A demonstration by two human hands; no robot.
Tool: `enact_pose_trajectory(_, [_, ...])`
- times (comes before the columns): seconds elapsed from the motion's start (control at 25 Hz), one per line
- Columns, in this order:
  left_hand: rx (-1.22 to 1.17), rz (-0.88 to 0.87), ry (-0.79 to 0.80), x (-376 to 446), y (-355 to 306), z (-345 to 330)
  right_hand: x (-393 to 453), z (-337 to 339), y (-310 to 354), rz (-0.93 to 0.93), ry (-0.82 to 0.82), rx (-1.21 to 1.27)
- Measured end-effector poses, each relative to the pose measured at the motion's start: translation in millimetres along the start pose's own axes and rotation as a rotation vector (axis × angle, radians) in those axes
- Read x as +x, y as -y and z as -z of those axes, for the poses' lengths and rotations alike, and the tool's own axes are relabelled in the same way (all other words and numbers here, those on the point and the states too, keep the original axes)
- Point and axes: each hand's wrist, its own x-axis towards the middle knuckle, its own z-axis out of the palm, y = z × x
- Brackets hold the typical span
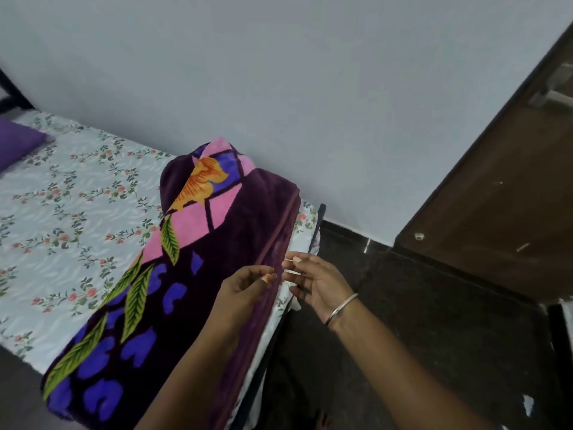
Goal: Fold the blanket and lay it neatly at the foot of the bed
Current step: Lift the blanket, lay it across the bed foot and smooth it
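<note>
Purple fabric shows first at the far left edge: a pillow (18, 142) lying at the head of a bed (62, 206). The bed is covered by a pale sheet printed with small pink flowers and green sprigs, and it stretches from far left toward the near middle of the scene. A dark bed frame post (9, 88) stands at the far left corner against a plain pale blue-grey wall (279, 72).

Across the foot of the bed, toward the middle of the scene, lies the blanket (192, 274), folded into a long thick band. It is plush, dark purple, patterned with pink panels, an orange flower, green leaves and blue shapes. Its far end bulges up into a rounded hump, and its right edge runs along the right side of the mattress.

Just right of centre, both hands hover at that right edge. The left hand (245, 290) rests over the blanket's hem, fingers loosely curled, fingertips close to the fabric; whether they actually pinch it cannot be told. The right hand (313, 283) sits just beside it, palm turned leftward, fingers relaxed and slightly spread, holding nothing visible. A thin metal bangle (341, 308) circles the right wrist.

Below and to the right lies a dark polished floor (434, 352). At the far right stands a brown wooden door (496, 212) with a metal handle (548, 91).
</note>
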Motion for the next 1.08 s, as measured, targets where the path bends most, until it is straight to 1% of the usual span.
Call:
enact_pose_trajectory(0.12, [-0.053, 0.016, -0.045, 32, -8, -43, 28, 38, 36, -0.019, 0.042, -0.030])
enact_pose_trajectory(0.28, [-0.057, 0.020, -0.084, 66, -16, -68, 64, 64, 72, -0.024, 0.091, -0.069])
enact_pose_trajectory(0.52, [-0.073, 0.043, -0.168, 140, -29, -80, 151, 73, 113, -0.064, 0.156, -0.120])
enact_pose_trajectory(0.68, [-0.078, 0.049, -0.286, 227, -47, -82, 244, 68, 152, -0.133, 0.185, -0.152])
enact_pose_trajectory(0.88, [0.053, 0.065, -0.363, 356, -50, -72, 372, 66, 181, -0.202, 0.184, -0.313])
enact_pose_trajectory(1.0, [0.216, 0.129, -0.396, 426, -25, -67, 446, 71, 178, -0.277, 0.157, -0.417])
enact_pose_trajectory(1.08, [0.354, 0.217, -0.379, 472, 4, -61, 500, 75, 170, -0.301, 0.142, -0.516])
